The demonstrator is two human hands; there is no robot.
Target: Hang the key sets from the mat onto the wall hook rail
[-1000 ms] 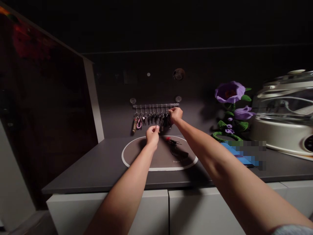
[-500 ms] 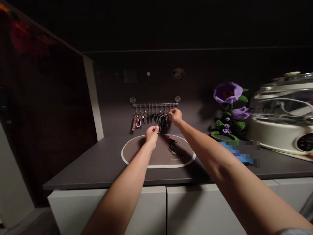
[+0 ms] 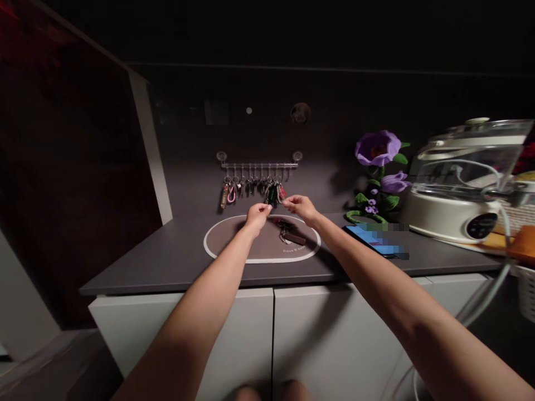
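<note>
Metal, mostly, is what I have before me: keys hang in a row from the clear rail on the wall, and one more bunch lies on the brown mat below. I judge each bunch light and hard, its keys stiff but loose on the ring, apt to swing and tangle with its neighbours. Nothing about them looks fragile, though thin rings could slip between my fingertips. I'd take hold at the ring, near the top, and leave the dangling ends alone; the bunch on the mat could be lifted by its ring or by the brown fob.

My left hand has thumb and finger brought together just by the lower ends of the dark keys; I cannot tell whether anything is caught there. My right hand is pinched close beside the red tag, and whether it grips a ring or a key is too small to tell.

Counting: one rail, two suction cups, one pink clip, one red tag, one mat with one bunch on it, one tablet, one steamer, two large purple blooms. The hanging bunches overlap too much for me to count surely.
</note>
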